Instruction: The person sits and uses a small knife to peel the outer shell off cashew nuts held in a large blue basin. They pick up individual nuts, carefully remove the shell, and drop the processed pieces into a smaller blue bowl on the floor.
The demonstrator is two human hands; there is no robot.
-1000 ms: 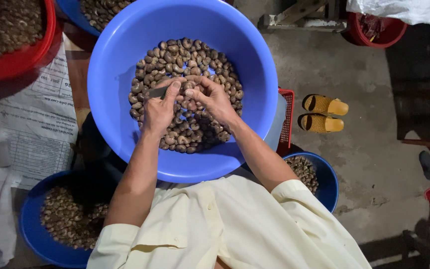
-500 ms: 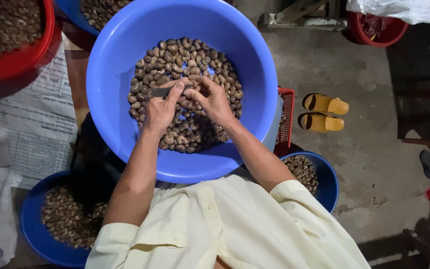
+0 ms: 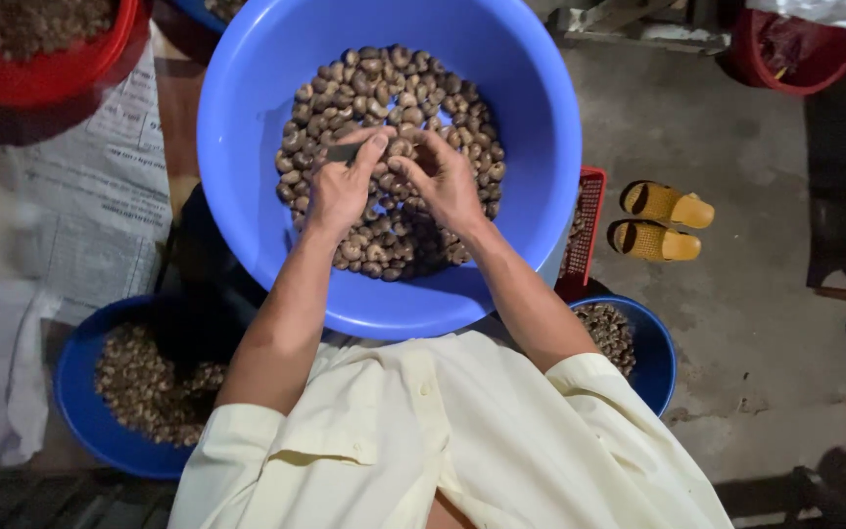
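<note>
A: What has shifted since half a second ago?

B: Very little from where I watch. Both hands have stayed over the nuts; the fingers have only closed a touch nearer each other.

A: Where are the hands now?

B: In the upper middle of the frame, inside the big blue basin [image 3: 247,118]. My left hand [image 3: 340,186] pinches a small dark tool [image 3: 343,153] between thumb and fingers. My right hand [image 3: 443,181] is curled, fingertips pressed toward the left; it seems to pinch a nut, but I cannot tell for sure.

A: And the nuts?

B: The brown nuts [image 3: 413,88] lie heaped in the basin's bottom, under and around both hands.

A: What lies around it?

B: A smaller blue bowl [image 3: 80,392] of paler pieces sits lower left, another blue bowl [image 3: 653,353] lower right, a red crate [image 3: 587,211] just beside the basin's right edge. A red tub [image 3: 61,64] is upper left, newspaper [image 3: 100,196] below it. Yellow sandals [image 3: 658,220] rest on the floor [image 3: 736,323] at right.
</note>
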